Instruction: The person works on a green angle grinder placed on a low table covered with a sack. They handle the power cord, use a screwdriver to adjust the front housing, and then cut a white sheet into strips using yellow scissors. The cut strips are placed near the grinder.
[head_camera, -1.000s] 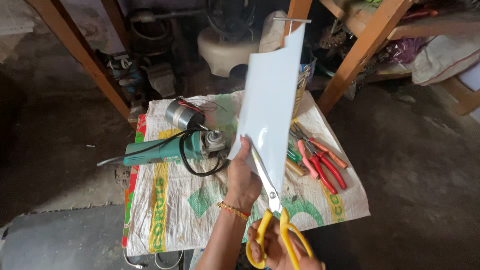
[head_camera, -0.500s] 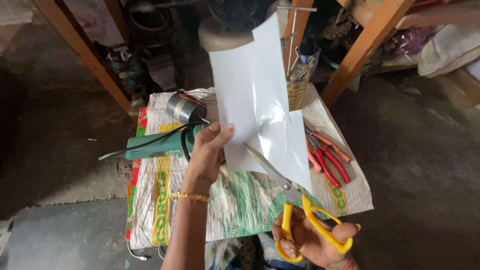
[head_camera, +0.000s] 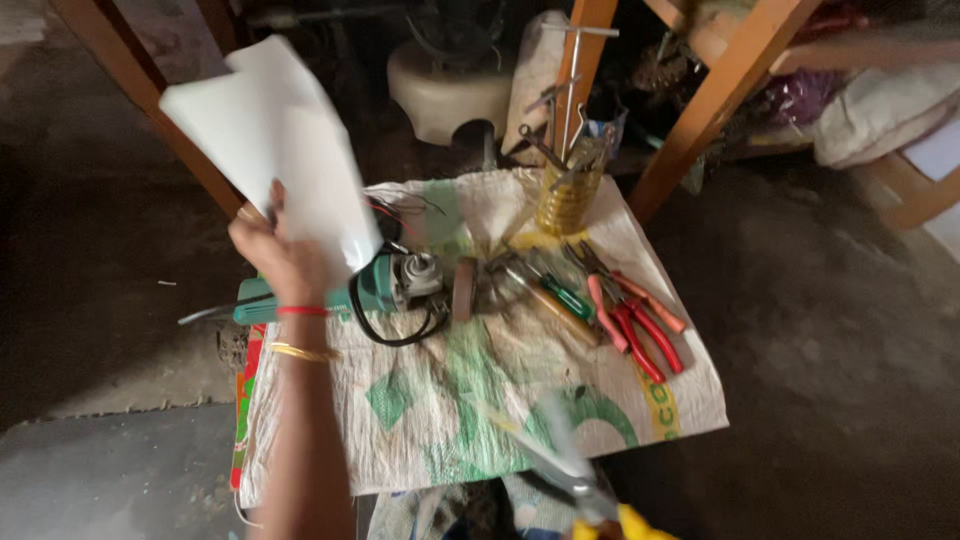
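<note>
Now the white sheet (head_camera: 275, 150) has swung up and left, away from the scissors (head_camera: 570, 475) | scissors blurred, cut off at bottom edge; right hand out of view, grip unknowable | left hand (head_camera: 285, 262) raised, clamped on the sheet's lower edge above the green grinder (head_camera: 385, 290).

The smooth, glossy white sheet of thin card or plastic (head_camera: 275, 150) caught the light. The coarse woven white-and-green plastic sack (head_camera: 450, 400) looked matt and rough. The teal plastic-bodied angle grinder (head_camera: 385, 288) had a dull metal head. The red-handled metal pliers (head_camera: 640, 325) wore smooth grips. The blurred scissors with yellow plastic handles (head_camera: 575, 470) had pale metal blades.
</note>
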